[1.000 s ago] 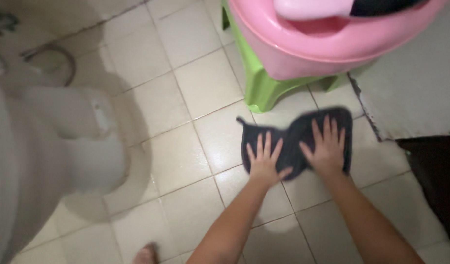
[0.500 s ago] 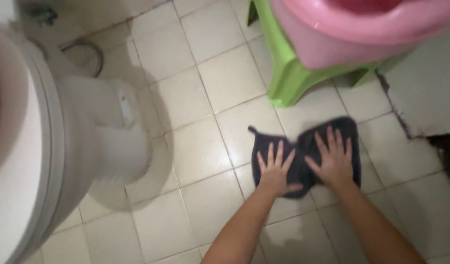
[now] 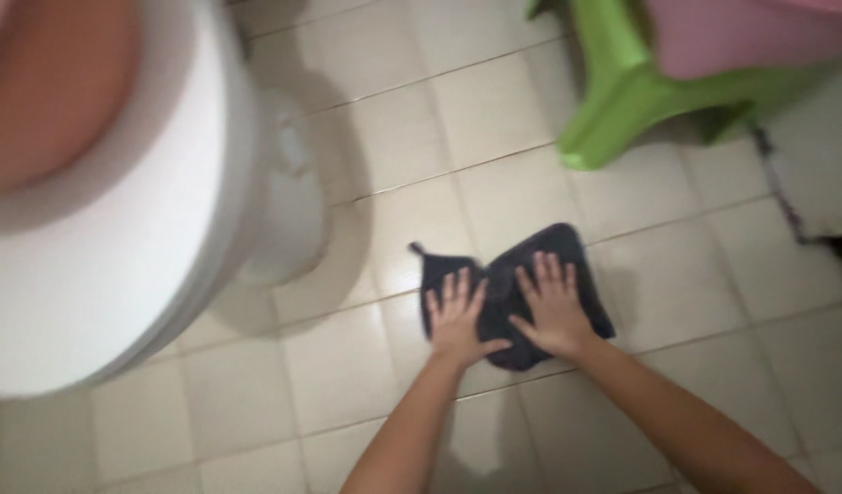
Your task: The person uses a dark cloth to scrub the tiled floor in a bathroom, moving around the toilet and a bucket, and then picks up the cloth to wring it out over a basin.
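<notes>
Left hand (image 3: 457,320) and right hand (image 3: 553,306) spread flat, palms pressing dark cloth (image 3: 581,265) onto tiled floor (image 3: 348,366). Cloth lies directly beneath both hands. Judgement: even pressure, fingers splayed, overlapping strokes; white toilet (image 3: 119,229) left of left hand.

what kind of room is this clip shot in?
Most likely a home bathroom. A white toilet fills the left, the floor is pale glazed tile, and both hands, left hand and right hand, press a dark cloth flat on it. A green plastic stool stands nearby.
</notes>
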